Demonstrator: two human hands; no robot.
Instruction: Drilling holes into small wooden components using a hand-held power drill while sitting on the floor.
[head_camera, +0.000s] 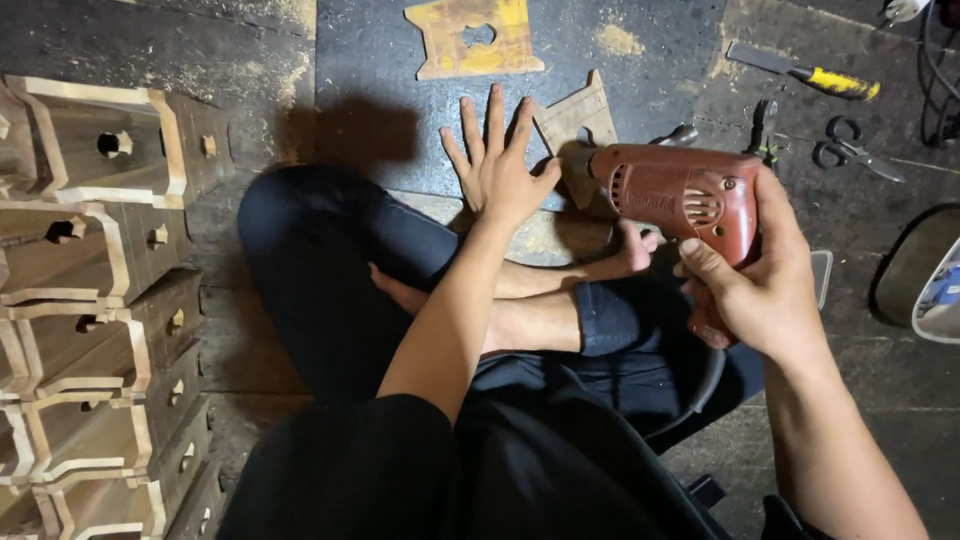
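A red electric drill (680, 200) sits right of centre, above the person's crossed legs, its nose pointing left toward a small wooden piece (578, 122) on the dark mat (380, 60). The right hand (762, 280) is wrapped firmly around the drill's grip. The left hand (497, 165) lies flat with fingers spread wide, palm down, just left of the drill's nose and beside the wooden piece, holding nothing. Farther off on the mat lies a yellow-painted wooden plate with a hole (478, 38). To the far right rest a yellow-handled chisel (805, 72) and black scissors (850, 148). Along the left edge stands a row of stacked wooden blocks with drilled holes (100, 280), sawdust scattered near them.
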